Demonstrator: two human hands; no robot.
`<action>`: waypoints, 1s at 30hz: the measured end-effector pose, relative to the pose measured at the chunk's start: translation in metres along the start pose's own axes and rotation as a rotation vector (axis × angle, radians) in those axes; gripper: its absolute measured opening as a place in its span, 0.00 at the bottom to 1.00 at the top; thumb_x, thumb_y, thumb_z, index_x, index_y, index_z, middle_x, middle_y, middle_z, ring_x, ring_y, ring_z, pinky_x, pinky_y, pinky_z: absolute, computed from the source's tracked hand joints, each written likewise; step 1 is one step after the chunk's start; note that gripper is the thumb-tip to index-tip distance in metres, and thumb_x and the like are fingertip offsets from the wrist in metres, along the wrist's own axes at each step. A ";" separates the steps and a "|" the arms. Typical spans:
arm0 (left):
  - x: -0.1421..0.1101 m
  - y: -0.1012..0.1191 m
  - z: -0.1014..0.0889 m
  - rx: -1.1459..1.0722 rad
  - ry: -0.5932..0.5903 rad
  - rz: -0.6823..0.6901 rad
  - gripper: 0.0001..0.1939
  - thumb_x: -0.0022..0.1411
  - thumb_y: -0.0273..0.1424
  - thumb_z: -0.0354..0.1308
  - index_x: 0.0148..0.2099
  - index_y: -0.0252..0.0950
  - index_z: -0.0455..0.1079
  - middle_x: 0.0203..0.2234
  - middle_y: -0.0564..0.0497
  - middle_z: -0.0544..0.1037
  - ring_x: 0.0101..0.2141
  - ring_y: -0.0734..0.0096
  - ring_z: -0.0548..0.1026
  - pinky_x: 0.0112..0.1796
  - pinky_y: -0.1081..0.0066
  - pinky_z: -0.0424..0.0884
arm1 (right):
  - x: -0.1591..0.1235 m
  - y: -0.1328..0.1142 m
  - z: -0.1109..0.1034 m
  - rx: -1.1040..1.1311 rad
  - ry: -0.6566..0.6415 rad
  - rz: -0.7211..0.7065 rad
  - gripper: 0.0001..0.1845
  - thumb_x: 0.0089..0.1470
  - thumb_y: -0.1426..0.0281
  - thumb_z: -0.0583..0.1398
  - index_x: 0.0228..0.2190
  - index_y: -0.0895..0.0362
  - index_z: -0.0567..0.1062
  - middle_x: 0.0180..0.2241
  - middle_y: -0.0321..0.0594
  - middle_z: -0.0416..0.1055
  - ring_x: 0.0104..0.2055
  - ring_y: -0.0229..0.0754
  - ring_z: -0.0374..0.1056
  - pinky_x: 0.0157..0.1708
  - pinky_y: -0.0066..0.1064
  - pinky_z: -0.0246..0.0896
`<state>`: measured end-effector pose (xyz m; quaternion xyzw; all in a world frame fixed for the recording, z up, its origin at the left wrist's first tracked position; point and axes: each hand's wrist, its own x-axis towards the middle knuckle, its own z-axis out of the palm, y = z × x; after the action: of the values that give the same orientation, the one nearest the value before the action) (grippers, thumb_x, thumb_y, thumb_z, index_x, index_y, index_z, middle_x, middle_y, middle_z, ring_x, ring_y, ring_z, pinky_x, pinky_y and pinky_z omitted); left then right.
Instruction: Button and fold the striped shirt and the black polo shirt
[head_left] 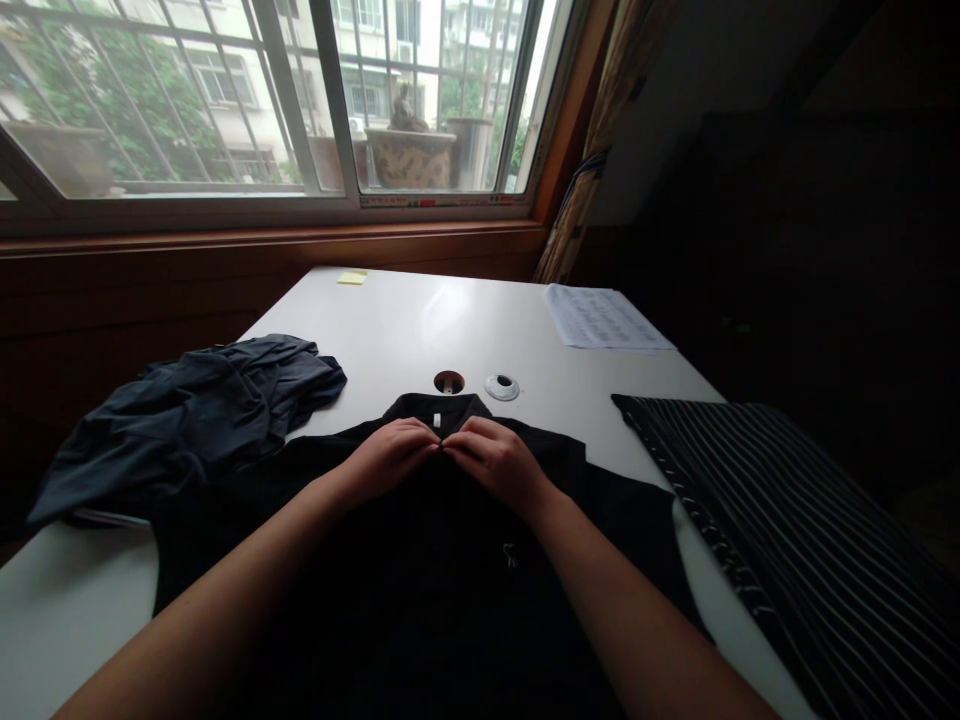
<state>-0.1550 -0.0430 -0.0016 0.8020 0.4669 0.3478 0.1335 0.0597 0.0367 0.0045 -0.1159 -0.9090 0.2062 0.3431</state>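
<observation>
A black collared shirt (pixel 442 600) lies spread front side up on the white table, its collar pointing away from me. A small white label shows inside the collar, and a light embroidered mark sits on the chest. My left hand (pixel 394 455) and my right hand (pixel 499 462) meet at the front of the neck opening, just below the collar. Fingers and thumb of each are pinched together on the shirt's fabric there, the fingertips almost touching. Whether a button lies between them is too small and dark to make out.
Crumpled dark blue-grey clothing (pixel 217 410) lies at the left. A striped black cloth (pixel 795 510) covers the right edge. Farther back on the white table (pixel 397 320) are printed papers (pixel 604 318), a yellow note (pixel 352 277), a cable hole (pixel 449 382) and its round cover (pixel 502 387).
</observation>
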 end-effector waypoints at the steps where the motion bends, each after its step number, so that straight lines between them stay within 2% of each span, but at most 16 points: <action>1: 0.000 0.001 0.000 -0.026 0.004 -0.008 0.12 0.72 0.34 0.53 0.45 0.36 0.77 0.38 0.45 0.81 0.41 0.65 0.78 0.44 0.65 0.76 | 0.000 0.000 0.000 -0.011 -0.002 0.001 0.08 0.65 0.69 0.59 0.41 0.54 0.79 0.35 0.42 0.72 0.37 0.43 0.70 0.39 0.35 0.69; 5: 0.001 0.007 -0.004 -0.104 -0.012 -0.057 0.13 0.73 0.34 0.52 0.46 0.36 0.77 0.40 0.44 0.81 0.44 0.64 0.78 0.46 0.64 0.76 | 0.000 -0.002 0.001 -0.077 -0.011 0.002 0.08 0.64 0.70 0.59 0.40 0.54 0.79 0.34 0.41 0.72 0.36 0.42 0.70 0.37 0.34 0.68; 10: 0.001 0.011 -0.008 -0.150 -0.043 -0.129 0.11 0.68 0.37 0.59 0.46 0.37 0.78 0.43 0.45 0.80 0.45 0.64 0.78 0.48 0.65 0.75 | 0.000 -0.003 0.002 -0.141 -0.021 -0.005 0.07 0.65 0.70 0.58 0.39 0.54 0.78 0.34 0.41 0.72 0.35 0.41 0.69 0.36 0.33 0.67; 12: 0.001 0.011 -0.008 -0.149 -0.034 -0.148 0.11 0.68 0.36 0.59 0.45 0.37 0.79 0.42 0.45 0.80 0.44 0.64 0.79 0.47 0.66 0.75 | 0.000 -0.004 0.002 -0.138 -0.023 -0.003 0.07 0.64 0.70 0.58 0.39 0.55 0.78 0.34 0.41 0.72 0.35 0.41 0.69 0.36 0.33 0.67; 22: 0.004 0.009 -0.008 -0.144 -0.013 -0.231 0.09 0.65 0.33 0.60 0.41 0.38 0.81 0.39 0.47 0.82 0.41 0.63 0.80 0.44 0.66 0.76 | 0.000 -0.004 0.004 -0.044 -0.001 0.036 0.05 0.62 0.72 0.60 0.39 0.53 0.78 0.33 0.39 0.70 0.34 0.40 0.69 0.35 0.31 0.67; 30: 0.004 0.007 -0.007 -0.134 -0.003 -0.280 0.09 0.62 0.31 0.60 0.41 0.39 0.81 0.39 0.48 0.82 0.41 0.63 0.80 0.45 0.65 0.75 | 0.000 -0.001 0.004 0.099 0.014 0.088 0.04 0.61 0.71 0.62 0.39 0.53 0.77 0.34 0.38 0.68 0.34 0.39 0.68 0.35 0.31 0.67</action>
<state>-0.1538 -0.0440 0.0091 0.7187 0.5499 0.3550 0.2346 0.0570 0.0349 0.0029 -0.1401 -0.8893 0.2650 0.3454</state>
